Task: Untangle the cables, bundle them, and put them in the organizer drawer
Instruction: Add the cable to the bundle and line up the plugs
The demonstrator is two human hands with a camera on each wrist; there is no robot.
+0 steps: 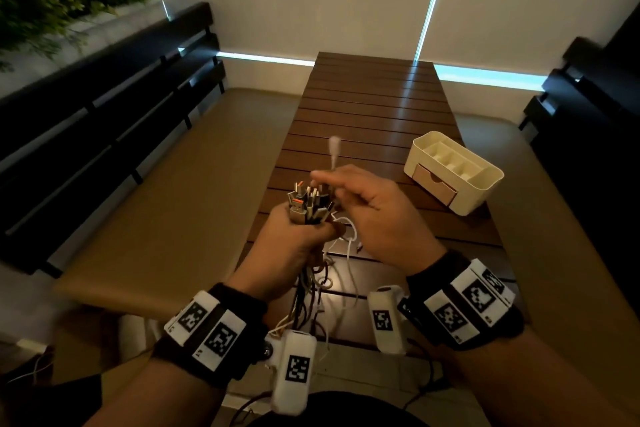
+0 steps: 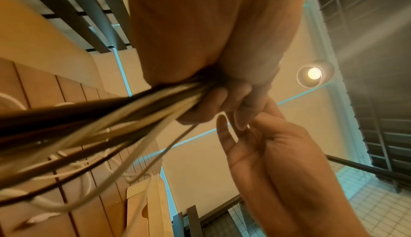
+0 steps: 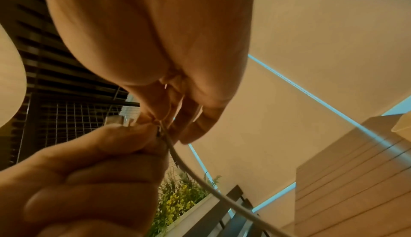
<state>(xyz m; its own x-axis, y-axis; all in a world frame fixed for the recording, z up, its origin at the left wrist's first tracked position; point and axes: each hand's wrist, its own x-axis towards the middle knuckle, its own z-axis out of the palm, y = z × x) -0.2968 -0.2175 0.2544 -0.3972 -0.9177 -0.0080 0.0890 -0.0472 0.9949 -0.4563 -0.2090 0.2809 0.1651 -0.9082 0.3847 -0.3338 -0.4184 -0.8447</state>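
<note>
Centrally in the head view the left hand [image 1: 294, 229] fists a cable bundle [image 1: 309, 201] of metal plugs while the right hand [image 1: 367, 204] pinches a smooth white cable [image 1: 334, 149] (cream organizer [image 1: 453, 172] at right, drawer closed), the left-wrist view shows glossy strands [image 2: 111, 117] at left, and the right-wrist view centres that pinch.

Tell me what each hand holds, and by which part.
The left hand grips the cable bundle just below the plugs. The right hand pinches one white cable just below its plug.
</note>
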